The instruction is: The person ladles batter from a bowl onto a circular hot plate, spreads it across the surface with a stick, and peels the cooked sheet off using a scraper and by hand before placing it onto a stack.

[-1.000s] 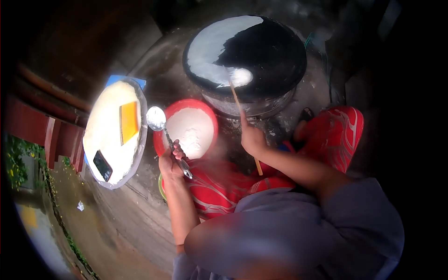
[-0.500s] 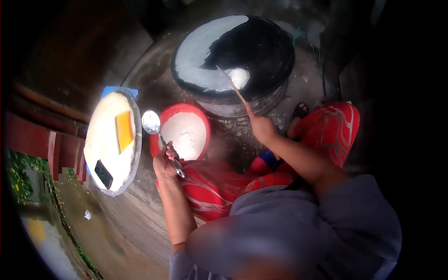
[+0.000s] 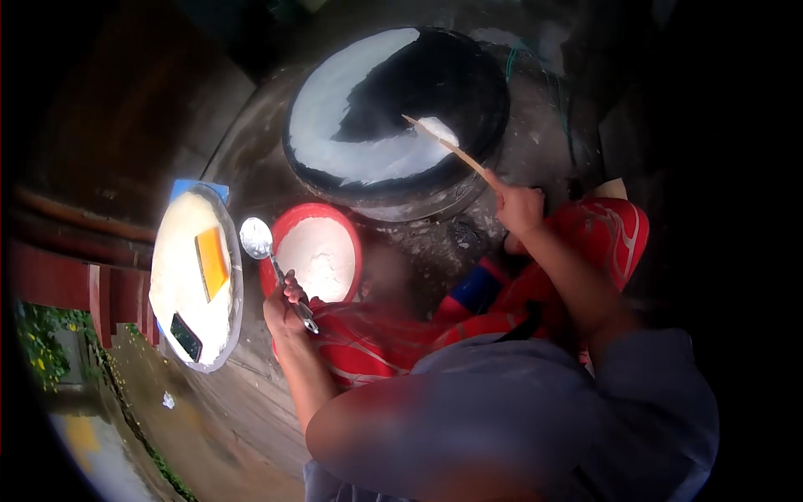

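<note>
My right hand (image 3: 519, 207) grips a thin wooden spreading stick (image 3: 470, 161), held slantwise over a round black griddle (image 3: 435, 71). Against the stick sits a white lump of batter (image 3: 439, 131), and a curved white layer of batter (image 3: 322, 109) coats the griddle's left and front. My left hand (image 3: 287, 307) is closed around the handle of a metal ladle (image 3: 256, 238). The ladle's bowl points up and away, beside the left rim of a red basin (image 3: 355, 247). White batter or dough (image 3: 314, 251) lies in this basin.
At left stands a round tray (image 3: 237, 293) bearing a pale pile, with a yellow flat piece (image 3: 212, 263) and a phone (image 3: 186, 337) on top. A blue object (image 3: 201, 187) shows behind it. Green cord (image 3: 512, 63) lies right of the griddle. A white scrap (image 3: 168, 401) lies on the ground.
My right hand has moved right with the stick, and the lump has shifted right along the griddle's front. The white layer now reaches farther right. My left hand still holds the ladle.
</note>
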### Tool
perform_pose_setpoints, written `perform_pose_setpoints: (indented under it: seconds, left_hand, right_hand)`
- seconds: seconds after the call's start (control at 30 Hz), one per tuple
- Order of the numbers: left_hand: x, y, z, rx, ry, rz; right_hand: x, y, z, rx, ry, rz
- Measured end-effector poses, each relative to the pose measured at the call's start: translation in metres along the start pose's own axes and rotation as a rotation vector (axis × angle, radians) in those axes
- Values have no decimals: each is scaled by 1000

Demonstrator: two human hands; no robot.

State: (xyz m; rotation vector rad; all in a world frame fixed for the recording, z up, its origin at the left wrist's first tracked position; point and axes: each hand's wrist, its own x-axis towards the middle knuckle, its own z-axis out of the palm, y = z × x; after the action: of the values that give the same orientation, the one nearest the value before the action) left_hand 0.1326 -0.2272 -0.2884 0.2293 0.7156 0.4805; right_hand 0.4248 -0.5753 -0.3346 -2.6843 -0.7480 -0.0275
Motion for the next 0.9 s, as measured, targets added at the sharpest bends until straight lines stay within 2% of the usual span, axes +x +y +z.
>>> perform_pose_setpoints:
  seconds: [0.07, 0.13, 0.17, 0.2, 0.27, 0.33, 0.4, 0.47, 0.5, 0.57, 0.6, 0.67, 0.73, 0.77, 0.8, 0.9]
  left_hand:
    - [4, 1, 2, 3, 0, -12]
    - [9, 0, 2, -57, -18, -34]
    - [9, -2, 6, -66, 10, -18]
    - [8, -3, 9, -62, 15, -20]
    - [10, -5, 15, -38, 37, -7]
    - [14, -8, 17, -41, 65, 1]
    - [15, -11, 21, -51, 56, -2]
    - [20, -11, 23, -32, 16, -12]
    - [23, -10, 25, -56, 39, -21]
    - [27, -7, 25, -90, 43, -39]
    - [28, -6, 24, -87, 48, -38]
    - [30, -7, 26, -44, 65, -22]
    - [35, -6, 26, -47, 70, -28]
    - [35, -6, 25, -50, 76, -31]
    - [35, -7, 27, -48, 78, -32]
    - [37, -8, 34, -49, 146, -13]
  right_hand:
    - [10, 9, -1, 13, 74, 71]
    - [18, 8, 9, 458, 92, 164]
    - [11, -2, 2, 441, 10, 132]
    - [2, -1, 7, 360, 70, -125]
    - [0, 19, 7, 277, 128, -254]
    - [21, 56, 3, 178, 153, -108]
    - [46, 77, -16, 58, 208, -148]
    - [68, 69, -29, 46, 132, 18]
    - [71, 67, -22, 47, 130, 25]
    - [73, 58, -9, 656, 2, 95]
    - [57, 57, -15, 657, -122, -19]
    - [37, 76, -30, 223, -11, -499]
    - [51, 128, -23, 137, 131, -498]
    - [65, 147, -26, 119, 146, -393]
    - [86, 157, -32, 67, 208, -383]
    - [136, 147, -21, 27, 243, -258]
